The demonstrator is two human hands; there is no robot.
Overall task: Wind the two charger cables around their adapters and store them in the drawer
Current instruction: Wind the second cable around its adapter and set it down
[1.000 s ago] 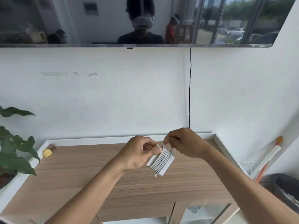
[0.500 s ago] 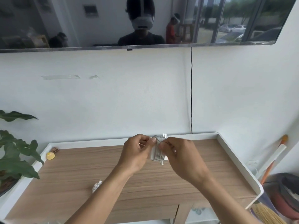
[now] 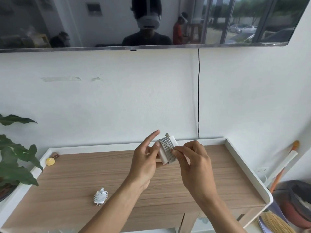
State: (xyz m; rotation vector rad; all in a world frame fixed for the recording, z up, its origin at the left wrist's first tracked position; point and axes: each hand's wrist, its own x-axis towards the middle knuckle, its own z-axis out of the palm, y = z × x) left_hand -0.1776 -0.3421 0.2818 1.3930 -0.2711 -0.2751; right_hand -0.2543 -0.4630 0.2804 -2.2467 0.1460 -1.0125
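Left hand [image 3: 145, 163] clasping white adapter [image 3: 164, 154] above worktop [image 3: 84, 172], index finger raised; right hand [image 3: 193, 163] pinching cable [image 3: 168, 146] end across the coils (no legible writing). Second wound charger [image 3: 100, 196] lying front-left.

Held charger [image 3: 165, 151]: white block, grey cable wound round, upright, above table.
Second charger [image 3: 100, 196]: white, wound, lying on table.
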